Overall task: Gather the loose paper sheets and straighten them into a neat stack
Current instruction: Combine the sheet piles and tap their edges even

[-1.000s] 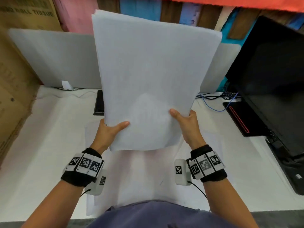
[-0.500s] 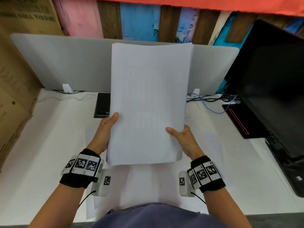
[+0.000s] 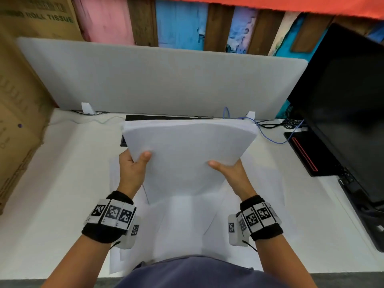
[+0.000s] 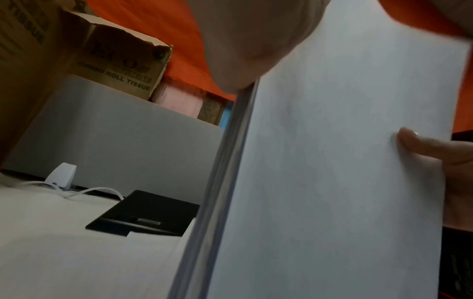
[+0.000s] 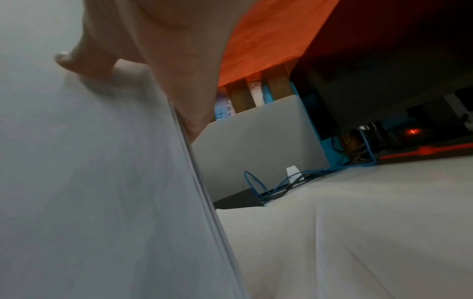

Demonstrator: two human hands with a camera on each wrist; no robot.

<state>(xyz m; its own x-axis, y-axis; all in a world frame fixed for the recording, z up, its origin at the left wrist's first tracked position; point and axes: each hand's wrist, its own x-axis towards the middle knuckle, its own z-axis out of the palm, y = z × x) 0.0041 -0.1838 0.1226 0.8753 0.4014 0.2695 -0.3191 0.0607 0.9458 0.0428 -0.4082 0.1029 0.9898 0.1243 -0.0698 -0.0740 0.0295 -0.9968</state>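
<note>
A thick stack of white paper sheets [image 3: 187, 150] is held above the white desk, tilted away from me with its far edge bowed. My left hand [image 3: 133, 165] grips its left edge, thumb on top. At the right edge my right hand [image 3: 228, 169] grips it the same way. The left wrist view shows the stack's [image 4: 345, 161] layered side edge under my palm and the right thumb on the sheet's face. In the right wrist view the stack [image 5: 102, 182] fills the left half. More loose sheets [image 3: 187, 221] lie flat on the desk beneath the stack.
A grey divider panel [image 3: 158, 80] closes the back of the desk [image 3: 52, 183]. A black monitor [image 3: 342, 100] stands at the right, with cables [image 3: 274, 129] near it. Cardboard boxes [image 3: 18, 100] line the left side. A black flat device [image 4: 145, 212] lies behind the stack.
The stack was upright and high, with uneven sheets a second ago. It has come down and tipped away from me, and its edges now line up. Both hands keep their hold.
</note>
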